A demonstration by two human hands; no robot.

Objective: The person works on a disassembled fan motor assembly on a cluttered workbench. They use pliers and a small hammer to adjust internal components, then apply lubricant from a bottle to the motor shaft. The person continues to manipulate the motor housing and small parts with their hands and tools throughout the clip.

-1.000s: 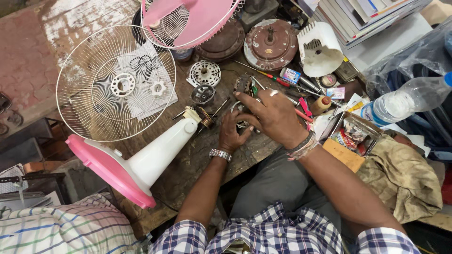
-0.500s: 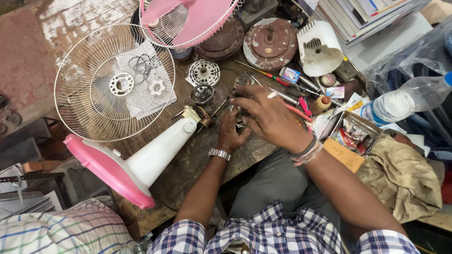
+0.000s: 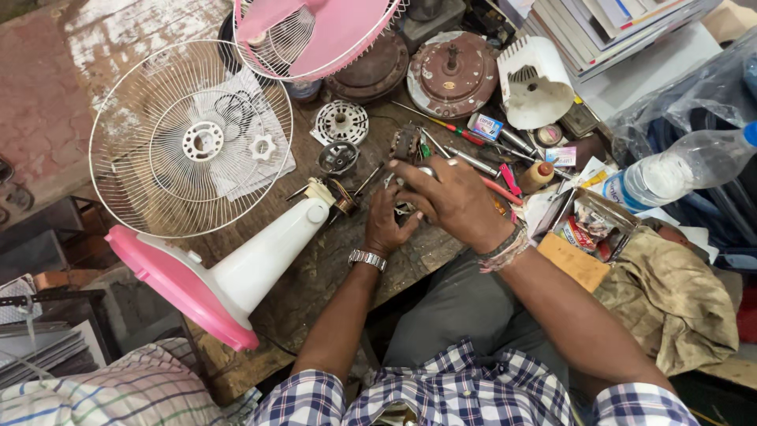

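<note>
At the far left a white wire fan guard (image 3: 189, 138) lies flat on the wooden workbench (image 3: 315, 276), overhanging its left edge. Below it a fan stand (image 3: 236, 268) lies on its side, its long axis slanting from the pink round base at lower left, which juts past the bench's near edge, up to the white neck at upper right, pointing toward the hands. Just beyond the neck, the left hand (image 3: 388, 225), a metal watch on its wrist, is curled closed around a small metal part (image 3: 404, 209) that is mostly hidden. The right hand (image 3: 453, 197) arches over it from the right, fingers bent down onto the same part; what it pinches cannot be told. Above the hands lie a round white vented piece (image 3: 341, 122) and a dark motor piece (image 3: 337, 156). To the right, screwdrivers (image 3: 473, 162) and small clutter crowd the bench, with a plastic bottle (image 3: 678, 170) at the far right, so bare wood shows only near the front edge beside the stand. Compared with a second ago, the hands have stayed in the same spot, the right fingers curling lower over the part.
</note>
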